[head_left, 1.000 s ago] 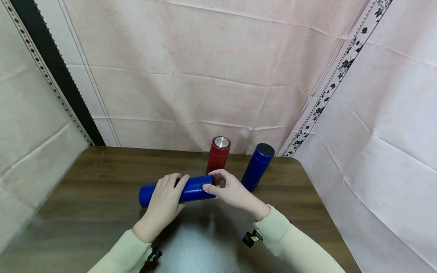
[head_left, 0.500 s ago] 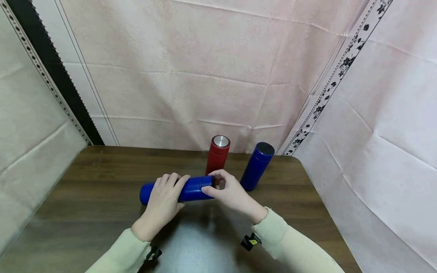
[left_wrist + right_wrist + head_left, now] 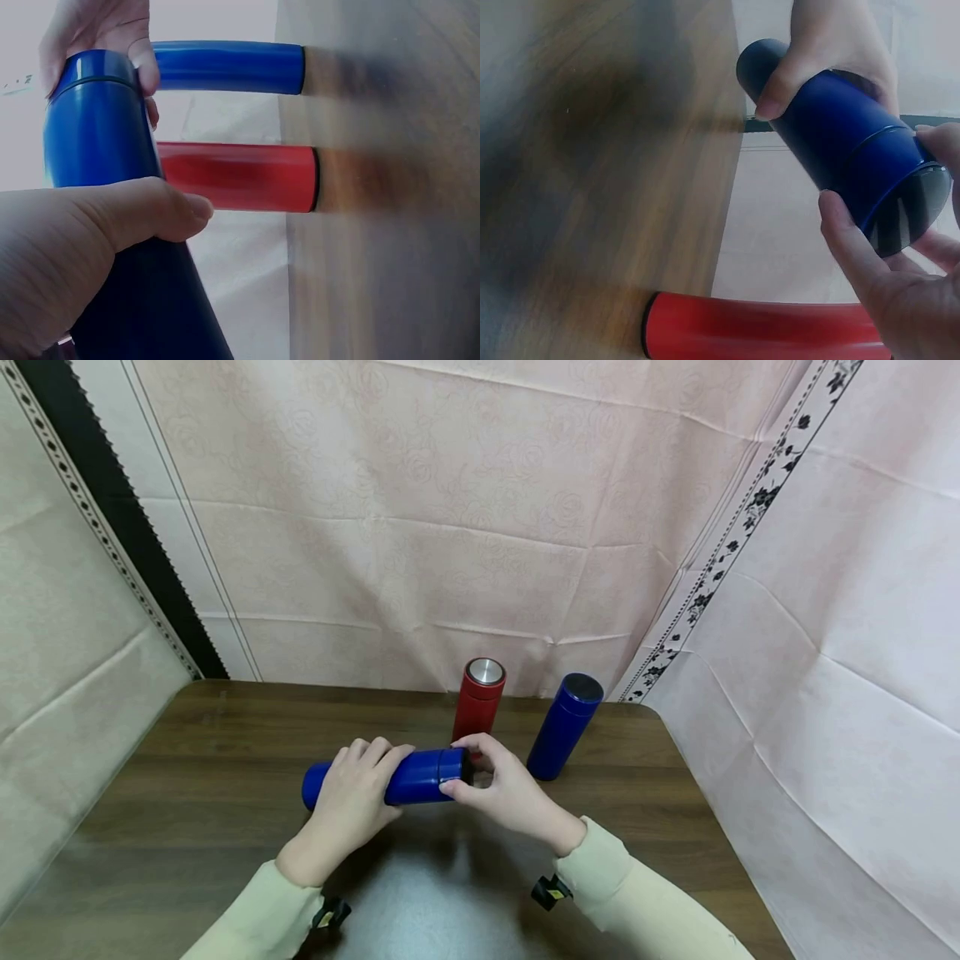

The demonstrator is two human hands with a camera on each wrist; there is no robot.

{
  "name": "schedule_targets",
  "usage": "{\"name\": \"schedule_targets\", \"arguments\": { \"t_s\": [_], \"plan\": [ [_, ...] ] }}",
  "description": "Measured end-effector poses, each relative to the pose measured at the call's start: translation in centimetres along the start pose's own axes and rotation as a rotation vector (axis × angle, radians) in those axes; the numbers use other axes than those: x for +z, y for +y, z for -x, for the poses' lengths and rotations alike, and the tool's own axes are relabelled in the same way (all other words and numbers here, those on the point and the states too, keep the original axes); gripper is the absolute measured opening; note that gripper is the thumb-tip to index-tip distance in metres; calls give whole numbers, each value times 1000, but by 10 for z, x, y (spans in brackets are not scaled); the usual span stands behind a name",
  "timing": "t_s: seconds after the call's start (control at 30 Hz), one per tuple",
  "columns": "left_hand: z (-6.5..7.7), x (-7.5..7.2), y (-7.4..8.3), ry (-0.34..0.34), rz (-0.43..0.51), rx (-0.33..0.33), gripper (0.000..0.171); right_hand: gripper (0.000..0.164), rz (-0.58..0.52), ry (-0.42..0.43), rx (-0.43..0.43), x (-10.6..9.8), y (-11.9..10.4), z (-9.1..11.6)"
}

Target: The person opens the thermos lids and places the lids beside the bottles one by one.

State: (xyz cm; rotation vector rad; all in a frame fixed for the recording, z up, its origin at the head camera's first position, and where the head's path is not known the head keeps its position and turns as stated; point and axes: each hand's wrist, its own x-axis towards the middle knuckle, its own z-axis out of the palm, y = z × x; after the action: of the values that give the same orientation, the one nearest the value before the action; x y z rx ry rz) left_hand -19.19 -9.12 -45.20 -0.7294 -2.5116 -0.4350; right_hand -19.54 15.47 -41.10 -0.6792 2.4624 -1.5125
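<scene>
A blue vacuum flask (image 3: pixel 417 777) lies nearly level above the table in the head view, its capped end to the right. My left hand (image 3: pixel 351 802) grips its body from above, with the thumb wrapped across it in the left wrist view. At the capped end, my right hand (image 3: pixel 510 787) pinches the lid (image 3: pixel 889 176) between thumb and fingers. The lid's dark round top (image 3: pixel 915 210) faces the right palm, and a thin seam separates it from the body. Whether the lid is loose cannot be told.
Just behind the hands stands a red flask (image 3: pixel 477 706) with a silver top. A second blue flask (image 3: pixel 564 731) with a black top is upright to its right. The wooden table (image 3: pixel 217 777) is bounded by pale cloth (image 3: pixel 450 527) behind and at both sides.
The held flask and my left hand have shifted slightly left. My right fingers have moved a little on the lid. The two standing flasks stay put.
</scene>
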Motion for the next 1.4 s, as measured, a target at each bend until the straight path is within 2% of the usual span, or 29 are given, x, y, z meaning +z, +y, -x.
{"name": "schedule_targets", "arguments": {
  "t_s": [0.17,0.63,0.73,0.97,1.07,1.17,1.23,1.27,1.33,1.4],
  "plan": [
    [-1,-3,0,-47,23,-6,88,48,69,3,-69,1,3,2],
    [1,-3,-4,-129,106,-28,85,51,116,-46,-127,3,3,4],
    [2,-4,-4,-163,136,-55,87,50,180,-65,-176,2,3,4],
    [5,-5,-3,-265,265,-167,97,52,347,-74,-313,-1,7,2],
    [5,-5,-2,-280,286,-168,92,54,411,-64,-355,-1,8,2],
    [6,-4,0,-253,258,-147,87,55,443,-35,-395,0,8,2],
    [6,-3,1,-210,212,-118,85,55,418,1,-381,0,7,1],
    [6,-3,2,-184,185,-106,86,56,381,15,-346,1,6,1],
    [5,-2,4,-126,129,-79,88,56,290,33,-240,2,6,1],
    [6,-1,5,-70,73,-51,91,57,181,32,-99,2,5,1]
  ]
}}
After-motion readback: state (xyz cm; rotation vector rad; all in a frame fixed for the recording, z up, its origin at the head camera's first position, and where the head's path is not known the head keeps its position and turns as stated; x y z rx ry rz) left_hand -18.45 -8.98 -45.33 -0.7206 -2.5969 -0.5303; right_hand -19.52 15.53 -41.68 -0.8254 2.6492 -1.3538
